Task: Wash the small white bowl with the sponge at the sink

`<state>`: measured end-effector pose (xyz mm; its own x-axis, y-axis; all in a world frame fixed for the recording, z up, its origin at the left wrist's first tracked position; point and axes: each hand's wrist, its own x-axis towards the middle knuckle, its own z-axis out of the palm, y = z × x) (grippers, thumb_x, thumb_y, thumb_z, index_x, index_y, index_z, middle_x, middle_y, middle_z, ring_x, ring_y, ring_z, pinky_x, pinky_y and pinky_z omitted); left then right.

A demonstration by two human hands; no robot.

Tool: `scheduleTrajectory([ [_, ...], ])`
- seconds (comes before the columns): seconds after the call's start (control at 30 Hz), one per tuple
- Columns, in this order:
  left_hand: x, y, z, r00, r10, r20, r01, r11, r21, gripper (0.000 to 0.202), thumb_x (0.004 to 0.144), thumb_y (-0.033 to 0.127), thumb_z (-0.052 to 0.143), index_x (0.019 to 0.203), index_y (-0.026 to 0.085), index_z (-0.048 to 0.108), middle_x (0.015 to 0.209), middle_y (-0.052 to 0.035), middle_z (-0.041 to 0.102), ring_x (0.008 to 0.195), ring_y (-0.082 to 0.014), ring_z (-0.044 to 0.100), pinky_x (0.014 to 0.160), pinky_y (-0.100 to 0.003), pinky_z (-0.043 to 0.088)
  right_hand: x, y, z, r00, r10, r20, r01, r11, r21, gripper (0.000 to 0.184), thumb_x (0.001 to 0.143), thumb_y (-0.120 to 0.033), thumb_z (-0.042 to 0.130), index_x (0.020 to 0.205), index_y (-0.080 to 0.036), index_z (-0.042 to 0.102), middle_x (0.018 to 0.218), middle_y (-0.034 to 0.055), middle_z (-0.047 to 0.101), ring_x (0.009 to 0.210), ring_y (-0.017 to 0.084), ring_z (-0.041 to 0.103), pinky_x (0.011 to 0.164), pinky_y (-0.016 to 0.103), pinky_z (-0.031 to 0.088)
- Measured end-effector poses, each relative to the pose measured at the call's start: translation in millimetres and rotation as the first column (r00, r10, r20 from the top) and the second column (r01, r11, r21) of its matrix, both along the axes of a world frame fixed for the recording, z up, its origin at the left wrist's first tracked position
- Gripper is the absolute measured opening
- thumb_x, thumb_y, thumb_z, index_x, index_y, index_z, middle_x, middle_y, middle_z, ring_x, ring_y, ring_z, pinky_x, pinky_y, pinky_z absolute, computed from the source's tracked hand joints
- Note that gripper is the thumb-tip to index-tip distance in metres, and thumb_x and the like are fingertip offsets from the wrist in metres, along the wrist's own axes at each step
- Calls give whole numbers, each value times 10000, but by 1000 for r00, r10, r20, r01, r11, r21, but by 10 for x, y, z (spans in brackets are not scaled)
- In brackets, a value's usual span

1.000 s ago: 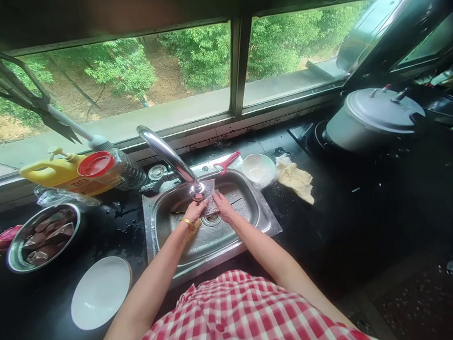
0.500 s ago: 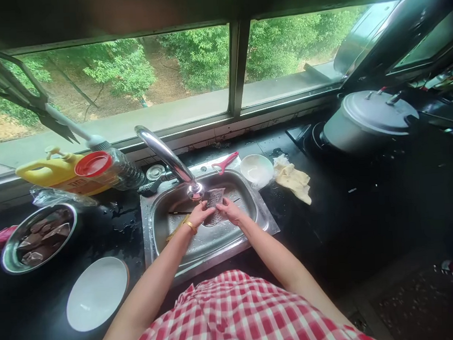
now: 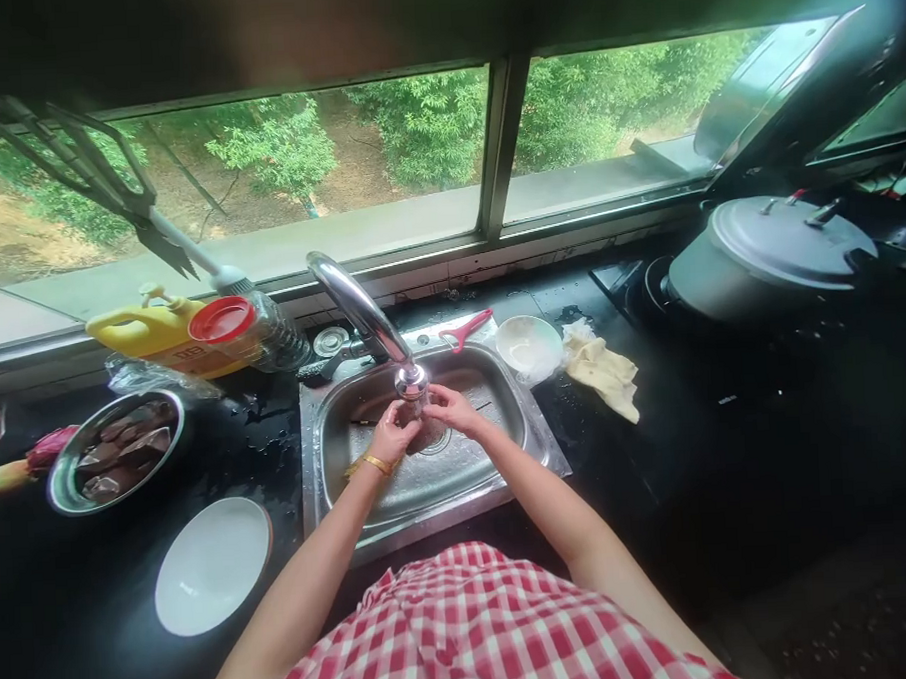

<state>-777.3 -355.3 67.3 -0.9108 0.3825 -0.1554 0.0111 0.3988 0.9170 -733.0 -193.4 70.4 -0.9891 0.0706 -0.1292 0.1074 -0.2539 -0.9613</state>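
Observation:
My left hand (image 3: 394,429) and my right hand (image 3: 451,408) are together over the steel sink (image 3: 503,447), right below the spout of the chrome tap (image 3: 362,310). Their fingers are curled in around a small dark piece (image 3: 415,419) held between them; only a sliver of it shows and I cannot name it. A gold bangle sits on my left wrist. A dark flat thing lies on the sink floor to the left.
Left of the sink: a steel bowl of dark pieces (image 3: 113,459), a white plate (image 3: 212,563), a yellow jug (image 3: 156,332), a red-lidded jar (image 3: 249,328). Right: a red peeler (image 3: 464,329), a white bowl (image 3: 528,346), a yellow cloth (image 3: 605,373), a lidded pot (image 3: 772,255).
The flat grey-brown piece stretched between my hands earlier is now bunched up and mostly hidden inside them, closer under the spout. The view shifted slightly.

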Motion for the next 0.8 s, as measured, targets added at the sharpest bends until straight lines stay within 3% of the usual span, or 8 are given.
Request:
scheduleTrajectory([
  [0.07,113,-162,-74,988,-45,-145,18,984,-180,369,628,340,651,967,197,624,1005,-67,652,979,-251,559,955,-398,378,74,-45,-11,997,-47,-65,57,987,151,324,652,-210,652,974,-222,691,1023,26,638,985,199,543,956,362,389],
  [0.17,253,-413,-174,956,-87,-281,-36,914,-403,316,648,310,651,946,207,629,1006,-77,645,1016,-272,535,978,-431,329,142,-135,-41,985,-104,-135,140,944,299,199,692,-211,602,861,-230,705,943,34,628,941,192,543,918,343,395],
  [0.3,374,-673,-191,934,-80,-349,-110,864,-491,307,659,308,665,942,193,644,1009,-104,647,1027,-290,531,990,-442,291,133,-283,-85,995,-101,-3,97,941,323,114,694,-258,569,698,-211,673,778,18,617,753,168,541,769,311,415],
  [0.4,451,-817,-67,936,3,-351,-179,864,-471,322,662,292,664,962,178,647,1010,-109,651,1031,-294,532,967,-439,316,122,-378,-103,988,-125,86,95,950,296,126,654,-287,564,665,-195,649,692,1,602,687,156,517,714,291,398],
  [0.5,476,-988,130,939,157,-306,-275,876,-396,289,669,276,645,942,181,643,976,-88,656,1010,-277,547,940,-424,362,116,-429,-115,985,-115,128,74,955,288,168,628,-325,555,668,-182,632,637,-2,582,646,150,487,671,281,377],
  [0.63,426,-1445,386,895,420,-149,-435,895,-93,328,663,296,635,967,172,635,987,-73,667,965,-237,583,911,-375,425,95,-449,-129,974,-106,198,51,963,265,242,593,-367,563,711,-166,626,623,-1,574,608,135,456,620,264,352],
  [0.7,396,-1803,474,826,563,-24,-562,826,35,382,621,325,667,955,144,625,973,-86,675,931,-236,603,869,-354,459,81,-462,-141,968,-100,230,42,968,246,282,575,-381,573,742,-161,627,627,-4,568,598,127,445,604,258,342],
  [0.8,375,-2413,528,673,721,166,-734,678,33,403,572,365,694,895,138,611,909,-86,678,870,-238,624,769,-332,496,49,-503,-167,958,-75,278,18,979,202,330,550,-401,582,770,-158,624,611,-13,547,576,119,435,576,250,330],
])
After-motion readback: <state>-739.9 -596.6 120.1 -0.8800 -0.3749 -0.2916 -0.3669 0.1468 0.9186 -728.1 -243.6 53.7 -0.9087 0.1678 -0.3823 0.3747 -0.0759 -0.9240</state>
